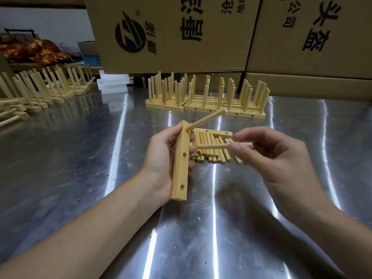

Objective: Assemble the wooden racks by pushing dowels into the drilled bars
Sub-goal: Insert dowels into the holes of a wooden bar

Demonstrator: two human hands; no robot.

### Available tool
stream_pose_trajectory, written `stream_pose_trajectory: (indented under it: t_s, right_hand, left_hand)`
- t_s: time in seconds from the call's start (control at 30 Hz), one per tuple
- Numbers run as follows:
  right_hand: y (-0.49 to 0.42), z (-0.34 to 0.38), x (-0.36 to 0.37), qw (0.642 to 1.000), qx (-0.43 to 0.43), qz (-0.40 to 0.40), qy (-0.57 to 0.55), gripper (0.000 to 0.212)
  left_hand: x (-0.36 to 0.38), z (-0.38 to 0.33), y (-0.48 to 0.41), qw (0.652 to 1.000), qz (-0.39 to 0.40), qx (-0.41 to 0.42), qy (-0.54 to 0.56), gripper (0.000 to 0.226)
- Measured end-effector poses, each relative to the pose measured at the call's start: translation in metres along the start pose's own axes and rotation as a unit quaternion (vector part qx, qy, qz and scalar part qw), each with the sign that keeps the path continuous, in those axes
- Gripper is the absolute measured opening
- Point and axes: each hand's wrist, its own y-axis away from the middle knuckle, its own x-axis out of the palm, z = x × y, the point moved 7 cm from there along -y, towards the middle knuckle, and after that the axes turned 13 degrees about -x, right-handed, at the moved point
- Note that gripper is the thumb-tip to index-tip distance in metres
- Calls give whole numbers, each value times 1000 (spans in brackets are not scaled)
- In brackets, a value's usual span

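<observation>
- Bar [180, 162]: held off the counter [80, 158] at centre view, standing on end and leaning slightly, drilled face towards the right hand.
- Open holes show on that face: a pair near the middle, one near the lower end.
- Seated dowel [207, 119]: pushed into the bar's top hole, sticking out up and to the right.
- Left hand [161, 158]: wrapped round the bar's middle from the left, thumb on the near side, fingertips curling past the right edge.
- Right hand [271, 154]: pinches a second dowel [213, 146] between thumb and fingertips.
- Second dowel lies roughly level, free end pointing at the bar, just beside the middle holes and not in one.
- Loose dowels [216, 154]: a pile flat on the counter, just behind the bar and under the second dowel.
- Spare bar [213, 132]: flat on the counter at the far edge of the pile, touching it, holes showing.
- Finished racks [205, 101]: packed together further back at centre, dowels upright.
- Left racks [40, 89]: a row along the far left of the counter, dowels leaning.
- Foam blocks [111, 81]: white, at the back between the two rack groups.
- Boxes [181, 37]: large printed cardboard, stacked behind the finished racks.
- Foil bags [34, 49]: orange-red, far left background.
</observation>
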Motion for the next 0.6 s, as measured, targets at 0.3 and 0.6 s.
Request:
stream_pose_trajectory:
  t_s: [0.3, 0.6]
  right_hand:
    - [9, 22, 23, 924, -177, 137, 310, 27]
    - [17, -13, 31, 952, -13, 189, 241, 25]
  left_hand:
    - [0, 2, -2, 1000, -1, 2, -14, 42]
    - [0, 3, -1, 1000, -3, 3, -18, 41]
